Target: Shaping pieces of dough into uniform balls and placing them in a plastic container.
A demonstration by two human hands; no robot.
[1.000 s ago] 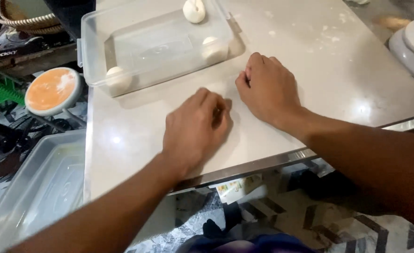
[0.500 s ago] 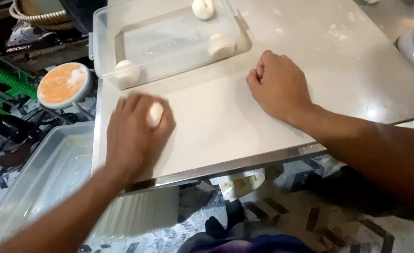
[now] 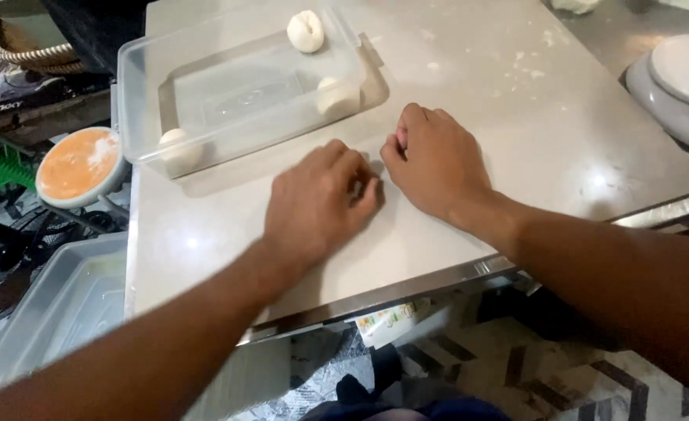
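Observation:
My left hand (image 3: 321, 203) lies palm down and cupped on the steel table (image 3: 531, 101), near its front middle. A dough ball seen under it a moment ago is now hidden beneath the palm. My right hand (image 3: 438, 164) rests just to the right, fingers curled, its fingertips almost touching the left hand. Behind both hands stands a clear plastic container (image 3: 146, 86). It holds three white dough balls: one at the far side (image 3: 305, 31), one at the near right corner (image 3: 337, 95), one at the near left corner (image 3: 177, 148).
A white kitchen scale (image 3: 680, 86) sits at the table's right edge. Left of the table are a round orange-topped dish (image 3: 75, 165) and, lower down, a second clear plastic tray (image 3: 40, 312). Flour specks dot the far tabletop. The table's front edge runs just below my hands.
My left hand slid out to the table's left with a dough ball under its fingers, then came back to the middle beside the right hand. The right hand barely moved.

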